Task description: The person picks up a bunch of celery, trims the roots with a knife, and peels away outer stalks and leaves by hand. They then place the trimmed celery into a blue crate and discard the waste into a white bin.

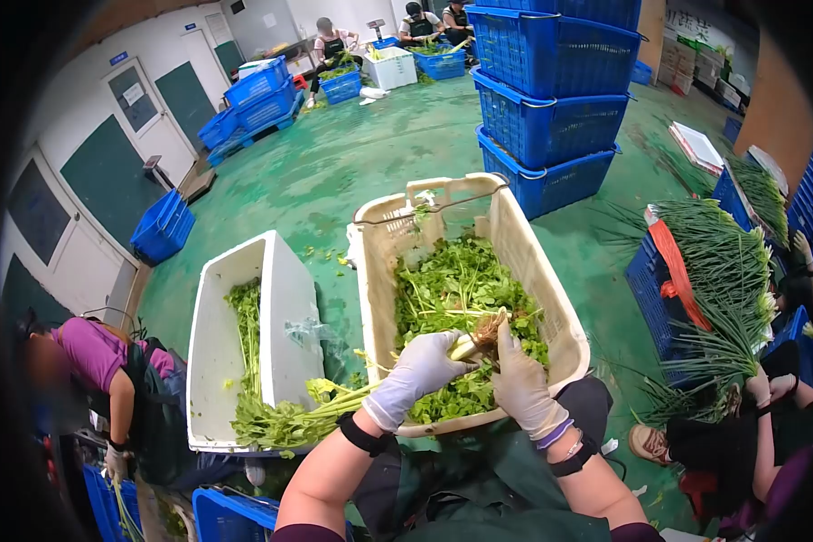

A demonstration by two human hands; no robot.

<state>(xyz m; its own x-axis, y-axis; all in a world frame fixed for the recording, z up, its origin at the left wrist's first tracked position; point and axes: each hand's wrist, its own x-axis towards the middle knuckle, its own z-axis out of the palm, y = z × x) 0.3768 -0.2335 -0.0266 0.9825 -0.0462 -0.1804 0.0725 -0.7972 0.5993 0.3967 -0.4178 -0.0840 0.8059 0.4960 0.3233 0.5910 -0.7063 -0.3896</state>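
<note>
My gloved left hand (425,370) is closed around the pale stems of a celery bunch (321,415), whose leaves trail left over the foam box's near edge. At the root end (490,332) my gloved right hand (526,379) has its fingers pressed against the brown roots. Both hands are above the near part of a cream plastic crate (565,330), which holds loose green leaves and stems (461,289). To its left stands a white foam box (294,316) with more celery (247,334) inside.
Stacked blue crates (551,126) rise beyond the cream crate. At right, a co-worker's gloved hands (768,387) are at a pile of green onions (714,262). Another person (95,352) bends at left. Several people sit at the back near a blue crate (341,86).
</note>
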